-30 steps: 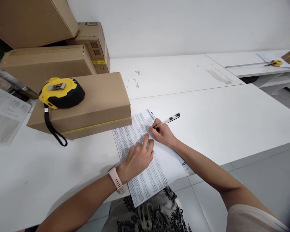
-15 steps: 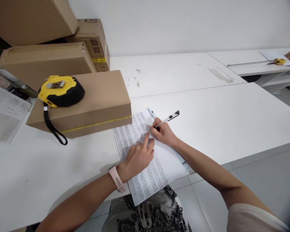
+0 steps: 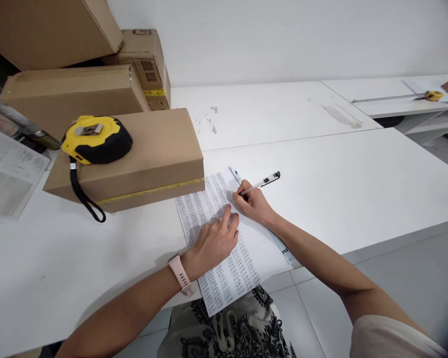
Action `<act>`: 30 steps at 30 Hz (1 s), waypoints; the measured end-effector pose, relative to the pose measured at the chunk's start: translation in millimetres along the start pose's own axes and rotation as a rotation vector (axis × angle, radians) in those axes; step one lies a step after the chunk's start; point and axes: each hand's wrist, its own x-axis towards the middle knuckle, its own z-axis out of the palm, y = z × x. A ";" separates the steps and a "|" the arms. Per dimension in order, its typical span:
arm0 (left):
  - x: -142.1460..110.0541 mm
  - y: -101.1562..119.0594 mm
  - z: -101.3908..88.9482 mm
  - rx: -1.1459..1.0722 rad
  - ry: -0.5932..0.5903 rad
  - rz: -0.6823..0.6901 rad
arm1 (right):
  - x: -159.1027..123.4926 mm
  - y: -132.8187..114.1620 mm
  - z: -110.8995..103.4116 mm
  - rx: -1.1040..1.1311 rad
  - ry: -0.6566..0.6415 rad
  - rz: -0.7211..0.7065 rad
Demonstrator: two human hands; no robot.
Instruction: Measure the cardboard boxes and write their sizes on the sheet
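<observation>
A printed sheet (image 3: 224, 268) full of small rows of text lies on the white table (image 3: 339, 189), hanging over its near edge. My left hand (image 3: 213, 241) rests flat on the sheet, fingers loosely stretched, index finger on a row. Just beyond it my right hand (image 3: 253, 204) is closed on a white pen (image 3: 263, 182) with a black cap end, its tip on the sheet near the upper right part. A pink watch sits on my left wrist.
A cardboard box (image 3: 149, 154) with a yellow and black tape measure (image 3: 96, 139) on top stands left of the sheet. More boxes (image 3: 70, 94) are stacked behind it. Papers (image 3: 7, 171) lie at far left. Another tape measure (image 3: 433, 95) lies on a far right table.
Hardly anything differs: the pen's far end has shifted a little to the right and the view has drifted slightly. Both hands stay on the sheet.
</observation>
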 end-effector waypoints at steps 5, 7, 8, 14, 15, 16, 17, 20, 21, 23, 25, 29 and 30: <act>-0.4 0.0 1.5 0.013 0.013 0.003 | 0.4 0.1 0.1 -0.012 -0.004 0.011; -0.6 0.0 1.5 0.008 0.018 0.002 | 0.2 0.5 0.1 -0.012 -0.011 0.021; -0.7 0.0 1.3 0.006 0.019 0.001 | 0.0 0.8 0.0 -0.012 -0.013 0.025; -0.8 0.2 1.5 -0.027 0.016 -0.008 | -0.5 1.4 0.1 -0.008 -0.008 0.035; -0.8 0.2 2.0 -0.031 0.020 -0.009 | -0.5 1.3 0.1 -0.008 -0.006 0.037; -0.8 0.1 2.4 -0.033 0.024 -0.010 | -0.5 1.3 0.1 -0.007 -0.001 0.040; -0.8 -0.1 2.8 -0.032 0.027 -0.009 | -0.5 1.1 -0.1 -0.006 0.005 0.042; -0.6 -0.5 3.0 -0.013 0.024 -0.004 | -0.3 0.6 -0.6 0.000 0.021 0.045; -0.5 -0.6 2.7 -0.004 0.020 -0.002 | -0.3 0.4 -0.8 0.001 0.020 0.044; -0.2 -0.6 2.0 0.014 0.014 0.002 | -0.2 -0.4 -1.2 0.001 0.016 0.041; 0.0 -0.4 1.4 0.024 0.016 0.003 | -0.2 -1.1 -1.5 -0.005 0.013 0.042; -0.2 0.0 1.1 0.015 0.016 -0.001 | 0.0 -1.3 -1.2 -0.010 0.014 0.048; -0.2 0.1 1.1 0.007 0.014 -0.003 | 0.0 -0.9 -1.0 -0.006 0.011 0.047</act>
